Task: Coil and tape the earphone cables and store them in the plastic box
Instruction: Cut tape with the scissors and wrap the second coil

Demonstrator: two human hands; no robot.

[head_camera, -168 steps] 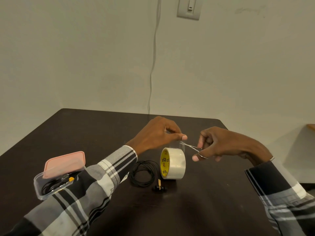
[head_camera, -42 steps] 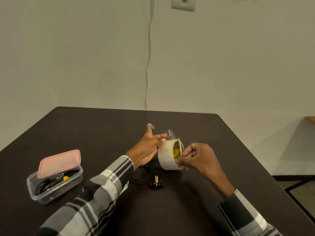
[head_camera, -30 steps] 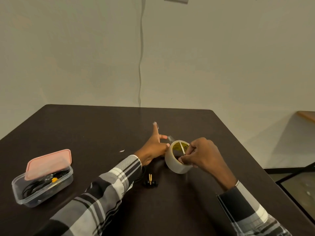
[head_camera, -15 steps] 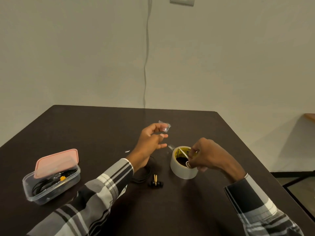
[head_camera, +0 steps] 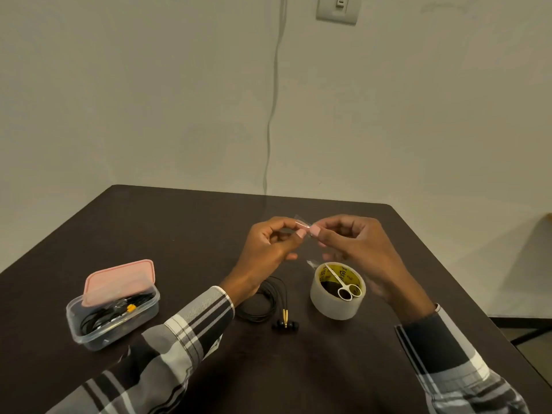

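Observation:
A small clear tape piece (head_camera: 302,222) is pinched between my left hand (head_camera: 270,246) and my right hand (head_camera: 349,240), held above the dark table (head_camera: 179,228). Below my left wrist lies a black coiled earphone cable (head_camera: 265,300) with its gold-and-black earbuds (head_camera: 285,322) pointing toward me. The tape roll (head_camera: 336,294) lies flat to the right of the coil. Small scissors (head_camera: 343,285) rest across its top. At the left stands the clear plastic box (head_camera: 112,312) holding other black cables, its pink lid (head_camera: 119,280) sitting askew on top.
A grey wall rises behind the table, with a thin wire (head_camera: 273,100) hanging down it and a wall switch (head_camera: 337,8) above. The table's right edge (head_camera: 448,264) drops to the floor.
My right hand left the scissors on the tape roll and rose to meet my left hand. Both hands now pinch the cut tape piece.

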